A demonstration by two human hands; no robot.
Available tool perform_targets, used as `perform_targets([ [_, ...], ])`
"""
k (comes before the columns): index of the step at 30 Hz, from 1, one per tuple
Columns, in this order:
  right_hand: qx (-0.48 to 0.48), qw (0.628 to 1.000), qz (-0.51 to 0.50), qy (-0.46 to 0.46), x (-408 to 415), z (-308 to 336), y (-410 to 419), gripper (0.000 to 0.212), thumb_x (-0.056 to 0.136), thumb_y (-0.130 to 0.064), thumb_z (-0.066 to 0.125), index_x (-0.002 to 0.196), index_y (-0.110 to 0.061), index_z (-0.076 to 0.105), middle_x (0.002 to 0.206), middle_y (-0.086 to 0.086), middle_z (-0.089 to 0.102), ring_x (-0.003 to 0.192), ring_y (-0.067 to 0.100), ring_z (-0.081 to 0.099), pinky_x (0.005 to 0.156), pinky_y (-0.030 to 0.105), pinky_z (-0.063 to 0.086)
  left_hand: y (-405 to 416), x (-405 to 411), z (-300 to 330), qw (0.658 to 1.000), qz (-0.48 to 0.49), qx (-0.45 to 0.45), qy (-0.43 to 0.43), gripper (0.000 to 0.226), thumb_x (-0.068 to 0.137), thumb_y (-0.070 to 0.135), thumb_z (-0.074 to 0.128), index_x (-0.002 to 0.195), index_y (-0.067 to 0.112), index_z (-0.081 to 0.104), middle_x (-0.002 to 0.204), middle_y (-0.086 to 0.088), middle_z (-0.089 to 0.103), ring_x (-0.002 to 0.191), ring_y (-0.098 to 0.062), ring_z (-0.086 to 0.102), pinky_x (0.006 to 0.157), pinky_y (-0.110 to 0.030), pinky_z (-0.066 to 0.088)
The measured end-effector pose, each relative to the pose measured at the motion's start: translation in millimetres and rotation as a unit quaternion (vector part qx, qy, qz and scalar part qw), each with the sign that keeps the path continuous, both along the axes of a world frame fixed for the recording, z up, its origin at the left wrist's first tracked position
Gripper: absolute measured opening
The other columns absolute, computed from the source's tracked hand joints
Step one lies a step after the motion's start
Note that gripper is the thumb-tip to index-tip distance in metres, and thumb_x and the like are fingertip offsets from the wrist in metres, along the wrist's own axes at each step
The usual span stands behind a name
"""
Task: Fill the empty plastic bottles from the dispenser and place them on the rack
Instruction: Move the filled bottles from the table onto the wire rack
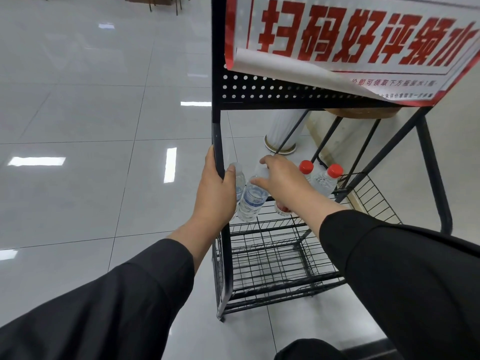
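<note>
A black wire rack (270, 229) stands in front of me. My left hand (214, 188) grips its front left upright post (219, 141). My right hand (281, 181) holds the top of a clear water bottle with a blue and white label (252, 201), which stands on the upper wire shelf. A second clear bottle (237, 175) stands just behind it, next to my left hand. Two bottles with red caps (306, 166) (335, 170) stand further right on the same shelf. Under my right wrist another bottle's base with a red label (281, 209) shows.
A large white and red printed poster (363, 40) hangs over the rack's perforated top panel (272, 89). Lower wire shelves (272, 266) hold nothing. Behind the rack are a white cylinder (283, 131) and a round wooden stool (363, 113). Glossy grey floor tiles (91, 126) spread to the left.
</note>
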State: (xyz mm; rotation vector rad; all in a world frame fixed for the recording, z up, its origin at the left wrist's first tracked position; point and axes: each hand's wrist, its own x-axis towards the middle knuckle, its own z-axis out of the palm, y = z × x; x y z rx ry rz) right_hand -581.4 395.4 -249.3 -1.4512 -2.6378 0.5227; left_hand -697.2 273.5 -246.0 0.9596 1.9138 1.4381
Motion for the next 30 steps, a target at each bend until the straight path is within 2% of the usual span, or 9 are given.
perform_targets([
  [6, 0.003, 1.0, -0.011, -0.019, 4.3, -1.9, -2.1, 0.065, 0.09, -0.051, 0.071, 0.139, -0.012, 0.052, 0.136, 0.011, 0.056, 0.122, 0.03, 0.057, 0.098, 0.04, 0.048, -0.3, -0.2, -0.8, 1.0, -0.001, -0.004, -0.005, 0.056, 0.11, 0.027, 0.044, 0.161, 0.031, 0.022, 0.155, 0.006, 0.047, 0.14, -0.014, 0.047, 0.106, -0.021, 0.036],
  [10, -0.001, 0.999, -0.028, -0.036, 5.3, -2.9, -1.4, 0.055, 0.093, -0.051, 0.067, 0.126, -0.009, 0.058, 0.118, 0.014, 0.067, 0.109, 0.034, 0.063, 0.088, 0.043, 0.054, 0.4, 0.3, -0.6, 1.0, 0.001, 0.0, -0.005, 0.054, 0.11, 0.026, 0.044, 0.16, 0.032, 0.024, 0.154, 0.007, 0.049, 0.138, -0.014, 0.048, 0.107, -0.022, 0.038],
  [14, -0.006, 0.999, -0.02, -0.035, -1.4, -1.1, 0.6, 0.045, 0.099, -0.041, 0.063, 0.124, -0.004, 0.055, 0.116, 0.016, 0.065, 0.11, 0.035, 0.06, 0.082, 0.038, 0.047, -0.4, 0.9, 2.1, 1.0, 0.001, 0.002, -0.007, 0.055, 0.11, 0.025, 0.044, 0.16, 0.031, 0.023, 0.151, 0.011, 0.047, 0.131, -0.005, 0.047, 0.099, -0.014, 0.034],
  [16, -0.012, 0.999, -0.005, -0.031, -6.3, -2.4, 1.5, 0.044, 0.1, -0.039, 0.061, 0.128, -0.006, 0.054, 0.12, 0.015, 0.064, 0.112, 0.034, 0.06, 0.084, 0.037, 0.046, -0.5, 0.7, 1.6, 1.0, 0.001, 0.003, -0.006, 0.054, 0.11, 0.025, 0.044, 0.16, 0.032, 0.024, 0.144, 0.015, 0.049, 0.124, 0.0, 0.045, 0.095, -0.011, 0.035],
  [19, -0.024, 0.999, 0.009, -0.029, -11.2, -3.0, 3.6, 0.046, 0.101, -0.037, 0.059, 0.136, -0.009, 0.051, 0.125, 0.015, 0.061, 0.115, 0.033, 0.058, 0.081, 0.034, 0.04, 0.4, -0.6, 0.6, 1.0, 0.002, 0.0, -0.005, 0.052, 0.11, 0.025, 0.043, 0.159, 0.031, 0.026, 0.138, 0.017, 0.049, 0.121, 0.0, 0.046, 0.083, 0.002, 0.034],
  [20, -0.029, 0.999, 0.007, -0.028, -11.9, -2.5, 4.8, 0.044, 0.101, -0.036, 0.059, 0.135, -0.009, 0.051, 0.125, 0.015, 0.061, 0.113, 0.034, 0.058, 0.08, 0.033, 0.039, 0.6, -0.9, 0.1, 1.0, 0.003, 0.0, -0.007, 0.052, 0.11, 0.025, 0.043, 0.159, 0.031, 0.027, 0.14, 0.015, 0.05, 0.123, -0.002, 0.047, 0.086, 0.0, 0.035],
  [23, -0.035, 0.999, -0.011, -0.023, -10.3, -1.9, 8.4, 0.042, 0.098, -0.035, 0.061, 0.131, -0.009, 0.052, 0.12, 0.015, 0.06, 0.109, 0.034, 0.059, 0.079, 0.036, 0.043, 0.5, -0.1, 0.4, 1.0, 0.004, 0.0, -0.009, 0.053, 0.11, 0.026, 0.044, 0.159, 0.031, 0.026, 0.149, 0.011, 0.05, 0.131, -0.007, 0.049, 0.101, -0.017, 0.036],
  [27, -0.028, 0.999, -0.021, -0.01, -2.4, -7.2, 5.9, 0.051, 0.095, -0.042, 0.066, 0.133, -0.01, 0.052, 0.123, 0.013, 0.061, 0.111, 0.032, 0.059, 0.085, 0.038, 0.047, -0.6, 1.1, 2.6, 1.0, 0.0, 0.001, -0.013, 0.054, 0.11, 0.026, 0.044, 0.16, 0.031, 0.024, 0.139, 0.019, 0.046, 0.124, 0.001, 0.043, 0.099, -0.015, 0.033],
  [30, -0.024, 0.999, -0.022, 0.007, 0.6, -10.2, 2.7, 0.056, 0.092, -0.047, 0.069, 0.132, -0.012, 0.053, 0.123, 0.011, 0.063, 0.111, 0.03, 0.059, 0.086, 0.038, 0.048, -0.1, 0.5, 1.5, 1.0, 0.001, -0.003, -0.014, 0.054, 0.11, 0.027, 0.044, 0.16, 0.032, 0.024, 0.143, 0.017, 0.047, 0.124, 0.0, 0.044, 0.1, -0.017, 0.034],
])
